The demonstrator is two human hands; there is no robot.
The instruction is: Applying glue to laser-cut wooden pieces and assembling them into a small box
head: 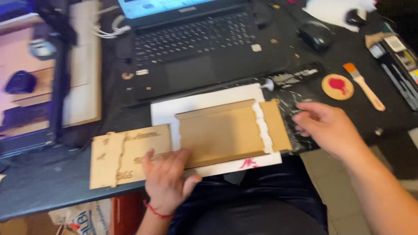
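Brown board panel (220, 132) lies on the worktop (39, 182) under the flat-open left hand (167, 180), while the blurred right hand (328, 128) hovers, seemingly loose-open and empty.

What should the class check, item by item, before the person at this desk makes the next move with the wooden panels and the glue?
1. Left hand pressing flat on the engraved panel: ok.
2. Large brown panel lying on the white sheet: ok.
3. White glue line along the right seam is in place: ok, though ragged.
4. Right hand free of tools: ok, open and empty.
5. Glue tube capped: cannot tell, blurred.
6. Brush within reach: ok, beside the round disc.
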